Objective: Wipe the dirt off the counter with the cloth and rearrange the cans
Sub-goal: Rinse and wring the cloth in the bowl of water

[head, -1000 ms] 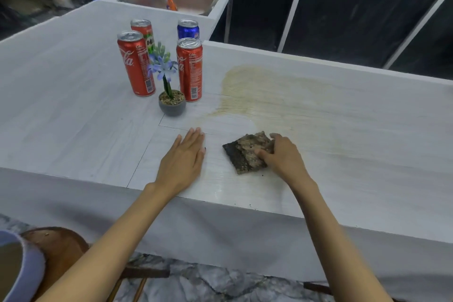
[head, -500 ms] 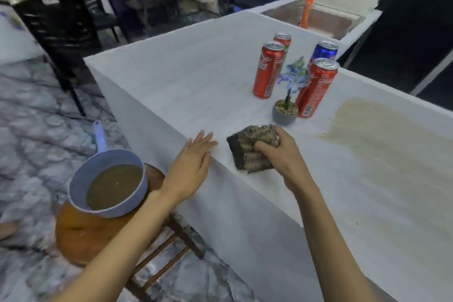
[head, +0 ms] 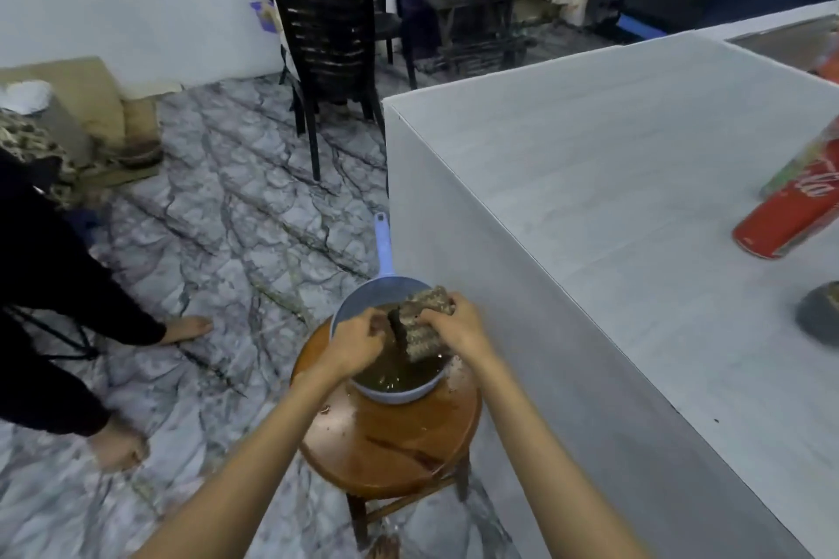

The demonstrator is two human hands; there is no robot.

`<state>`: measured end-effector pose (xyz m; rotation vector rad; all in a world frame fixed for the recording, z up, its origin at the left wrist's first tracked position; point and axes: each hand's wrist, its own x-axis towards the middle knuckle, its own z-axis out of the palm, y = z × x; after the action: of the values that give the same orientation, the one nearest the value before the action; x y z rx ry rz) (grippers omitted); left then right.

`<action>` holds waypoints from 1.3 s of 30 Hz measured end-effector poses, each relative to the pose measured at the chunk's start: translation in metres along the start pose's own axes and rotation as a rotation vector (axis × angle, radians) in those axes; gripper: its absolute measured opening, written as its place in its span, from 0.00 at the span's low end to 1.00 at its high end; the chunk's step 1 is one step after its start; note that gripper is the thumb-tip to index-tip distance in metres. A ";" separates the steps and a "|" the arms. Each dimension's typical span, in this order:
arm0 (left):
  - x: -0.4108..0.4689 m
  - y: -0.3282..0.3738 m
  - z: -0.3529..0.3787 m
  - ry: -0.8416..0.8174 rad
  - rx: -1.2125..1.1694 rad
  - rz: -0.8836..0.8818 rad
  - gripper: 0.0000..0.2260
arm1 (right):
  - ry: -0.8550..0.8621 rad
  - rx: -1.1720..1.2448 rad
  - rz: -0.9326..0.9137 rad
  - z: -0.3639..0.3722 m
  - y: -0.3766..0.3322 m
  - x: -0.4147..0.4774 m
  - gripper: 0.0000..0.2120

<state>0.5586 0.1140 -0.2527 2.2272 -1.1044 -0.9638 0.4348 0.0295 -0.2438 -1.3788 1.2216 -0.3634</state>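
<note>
Both my hands hold the dirty brown cloth (head: pixel 422 322) over a blue pan (head: pixel 390 393) of murky water. My left hand (head: pixel 356 338) grips its left end and my right hand (head: pixel 461 327) grips its right end, the cloth bunched between them. The pan sits on a round wooden stool (head: pixel 386 445) beside the white counter (head: pixel 613 204). At the right edge of the view a red cola can (head: pixel 790 218) stands on the counter, with a second can (head: pixel 799 168) blurred behind it. The dirt patch is out of view.
The grey pot of the small plant (head: pixel 819 313) shows at the right edge. A person in dark clothes (head: pixel 50 286) stands barefoot on the marble floor to the left. A black plastic chair (head: pixel 333 54) stands beyond the counter's corner.
My view has swung left, away from the counter top. My right hand carried the cloth off the counter to the pan, and my left hand left the counter and took hold of the cloth.
</note>
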 end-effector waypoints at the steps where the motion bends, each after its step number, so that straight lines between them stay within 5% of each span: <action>1: 0.007 -0.002 0.001 -0.040 -0.172 -0.101 0.12 | -0.013 0.105 0.078 0.010 0.004 0.010 0.17; 4: 0.019 0.000 0.006 -0.156 -0.870 -0.430 0.14 | -0.015 0.355 0.281 0.023 0.012 0.024 0.14; 6: 0.031 -0.007 0.011 -0.108 -0.940 -0.522 0.15 | -0.017 0.326 0.332 0.031 0.015 0.032 0.14; 9: 0.042 -0.013 0.020 -0.014 -0.743 -0.524 0.08 | -0.035 -0.005 0.310 0.043 0.020 0.043 0.25; 13: 0.055 -0.018 0.028 0.076 -0.206 -0.351 0.13 | -0.052 -0.508 0.220 0.050 0.029 0.042 0.35; 18: 0.056 -0.017 0.036 -0.002 0.278 -0.257 0.15 | -0.135 -0.862 0.011 0.052 0.037 0.030 0.26; 21: 0.062 -0.022 0.037 -0.074 0.236 -0.274 0.14 | -0.107 -0.973 -0.054 0.048 0.028 0.030 0.27; 25: 0.064 -0.027 0.027 -0.055 -0.069 -0.245 0.16 | -0.136 -1.067 -0.139 0.034 0.012 0.029 0.15; 29: 0.056 -0.022 0.024 0.040 -0.018 0.003 0.15 | -0.461 -1.172 -0.065 0.016 -0.003 0.024 0.09; 32: 0.051 -0.016 0.023 0.141 -0.010 0.144 0.13 | -0.447 -1.061 -0.036 0.007 -0.013 0.029 0.05; 36: 0.051 -0.016 0.020 0.219 0.006 0.125 0.20 | -0.354 -0.826 -0.015 0.004 -0.013 0.040 0.34; 39: 0.056 -0.016 0.026 0.193 0.070 -0.048 0.26 | -0.454 -0.883 0.029 0.017 -0.002 0.043 0.32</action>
<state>0.5705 0.0746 -0.3017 2.3552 -1.0161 -0.7212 0.4668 0.0037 -0.2657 -2.0329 1.0374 0.5665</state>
